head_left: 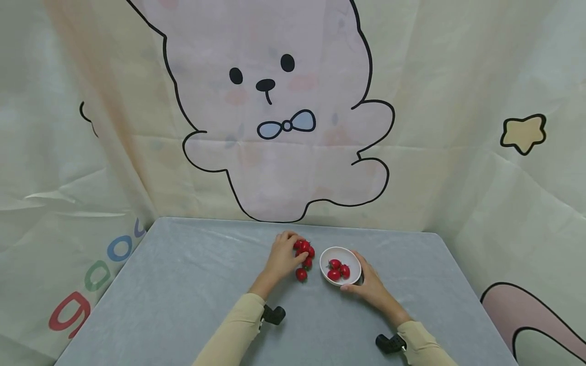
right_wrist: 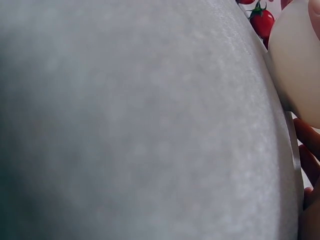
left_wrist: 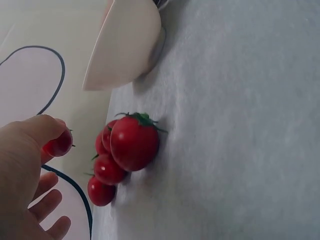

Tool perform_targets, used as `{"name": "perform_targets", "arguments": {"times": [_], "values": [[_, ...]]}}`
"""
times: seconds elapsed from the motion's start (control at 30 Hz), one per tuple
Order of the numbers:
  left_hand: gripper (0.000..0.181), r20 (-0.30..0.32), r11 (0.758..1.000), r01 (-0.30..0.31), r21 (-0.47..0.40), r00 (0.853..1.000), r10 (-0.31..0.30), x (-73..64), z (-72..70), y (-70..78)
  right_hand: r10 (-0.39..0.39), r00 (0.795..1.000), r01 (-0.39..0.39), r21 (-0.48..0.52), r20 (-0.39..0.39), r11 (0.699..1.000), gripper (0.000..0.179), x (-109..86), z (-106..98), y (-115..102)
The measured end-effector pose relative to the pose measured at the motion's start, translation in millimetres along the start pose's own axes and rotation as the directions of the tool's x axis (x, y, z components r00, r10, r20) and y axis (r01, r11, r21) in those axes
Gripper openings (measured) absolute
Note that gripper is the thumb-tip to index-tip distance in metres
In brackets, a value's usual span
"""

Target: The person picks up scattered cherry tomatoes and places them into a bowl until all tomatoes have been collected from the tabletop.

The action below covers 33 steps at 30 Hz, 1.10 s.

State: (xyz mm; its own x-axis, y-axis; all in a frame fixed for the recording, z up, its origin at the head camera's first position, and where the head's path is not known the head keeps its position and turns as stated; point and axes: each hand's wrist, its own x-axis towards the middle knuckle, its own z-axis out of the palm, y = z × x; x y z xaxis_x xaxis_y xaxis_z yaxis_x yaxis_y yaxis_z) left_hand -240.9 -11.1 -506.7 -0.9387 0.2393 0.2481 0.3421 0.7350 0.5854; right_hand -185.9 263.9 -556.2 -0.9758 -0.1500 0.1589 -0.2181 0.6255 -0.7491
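Observation:
My left hand (head_left: 281, 258) pinches a small red cherry tomato (left_wrist: 60, 143) between thumb and finger, held above the table in the left wrist view. Beside that hand lies a cluster of cherry tomatoes (head_left: 308, 263); the nearest tomato (left_wrist: 135, 143) shows a green stalk end. A white bowl (head_left: 341, 253) stands to their right with several cherry tomatoes (head_left: 334, 274) inside. My right hand (head_left: 372, 287) grips the bowl's right side, thumb at the near edge and fingers around the far side. In the right wrist view only part of the bowl (right_wrist: 295, 62) and some fingers show.
A pale grey-blue cloth (head_left: 183, 305) covers the table. Behind it hangs a curtain (head_left: 458, 76) printed with a cartoon bear, its folds reaching down both sides. Each wrist carries a small black camera, such as the left camera (head_left: 274, 315).

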Motion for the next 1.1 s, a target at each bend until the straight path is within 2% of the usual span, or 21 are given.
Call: {"name": "perform_targets", "arguments": {"times": [0.33, 0.53, 0.73, 0.97, 1.1], "values": [[0.039, 0.009, 1.0, -0.02, -0.009, 1.0, 0.02, -0.7, 3.2, 11.6, 0.011, 1.0, -0.011, -0.012, 0.006, 1.0, 0.105, 0.0, 0, -1], [0.04, 0.015, 0.998, -0.052, 0.026, 0.999, 0.051, -1.8, 5.6, 17.2, 0.017, 1.0, -0.017, -0.008, 0.003, 1.0, 0.105, -0.5, 0, -1], [0.04, 0.019, 0.997, -0.069, 0.021, 0.997, 0.068, -3.6, 10.1, 21.5, 0.026, 1.0, -0.025, -0.008, 0.01, 1.0, 0.104, -0.7, 1, 0], [0.038, 0.025, 0.997, -0.072, 0.006, 0.997, 0.071, -6.7, 15.3, 24.2, -0.046, 0.999, 0.046, -0.03, -0.027, 0.999, 0.105, 0.0, 2, 0], [0.036, 0.022, 0.997, -0.08, 0.007, 0.997, 0.08, -7.9, 17.7, 25.4, -0.049, 0.999, 0.049, -0.014, -0.023, 0.999, 0.105, 0.0, 1, -2]]}}
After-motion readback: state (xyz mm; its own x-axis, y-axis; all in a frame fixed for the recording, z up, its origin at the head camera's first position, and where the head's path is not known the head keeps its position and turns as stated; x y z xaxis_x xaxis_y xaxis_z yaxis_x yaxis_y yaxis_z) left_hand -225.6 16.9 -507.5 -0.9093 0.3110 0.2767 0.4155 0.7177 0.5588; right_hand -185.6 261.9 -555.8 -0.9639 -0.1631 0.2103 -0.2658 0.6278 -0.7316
